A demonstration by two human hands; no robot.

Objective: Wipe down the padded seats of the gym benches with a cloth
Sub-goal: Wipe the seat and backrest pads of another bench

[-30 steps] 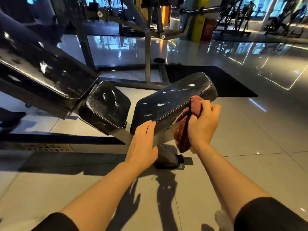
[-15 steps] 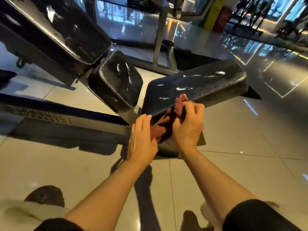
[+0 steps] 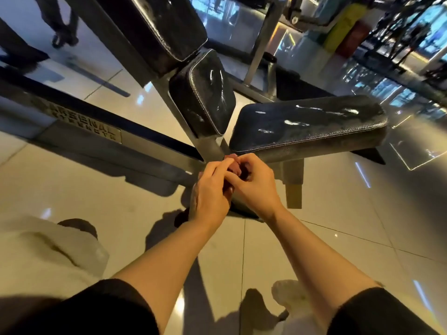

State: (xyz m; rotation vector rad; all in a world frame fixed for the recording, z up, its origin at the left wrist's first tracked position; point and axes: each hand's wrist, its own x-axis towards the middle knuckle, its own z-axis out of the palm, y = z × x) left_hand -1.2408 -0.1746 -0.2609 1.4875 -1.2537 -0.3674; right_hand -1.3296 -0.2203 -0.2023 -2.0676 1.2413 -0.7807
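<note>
Glossy tiled gym floor (image 3: 350, 213) and dark machine frames surround a person bunching a reddish cloth (image 3: 234, 168) between both hands, just below the near edge of a flat bench seat (image 3: 307, 122). The left hand (image 3: 210, 189) and the right hand (image 3: 254, 182) meet fingers to fingers, both curled around the cloth, which shows only as a small wad between them (most of it is hidden inside the grip). Neither hand touches any padding at this moment, and the cloth is off the seat, just in front of it.

Beyond the hands, the flat bench seat carries pale streaks and glints along its top; whether these are wet wipe marks or reflected light cannot be told. Left of that seat, a smaller tilted seat pad (image 3: 205, 93) shows similar streaks, and above it rises the long back pad (image 3: 154, 27), also shiny. A metal frame rail (image 3: 101, 126) with a nameplate runs out to the left of the flat seat. Far beyond, more machines stand against bright windows.

By these signs, wiping appears paused while the cloth is being refolded or gathered. How much of the padding is clean cannot be judged for certain; further benches may remain.
</note>
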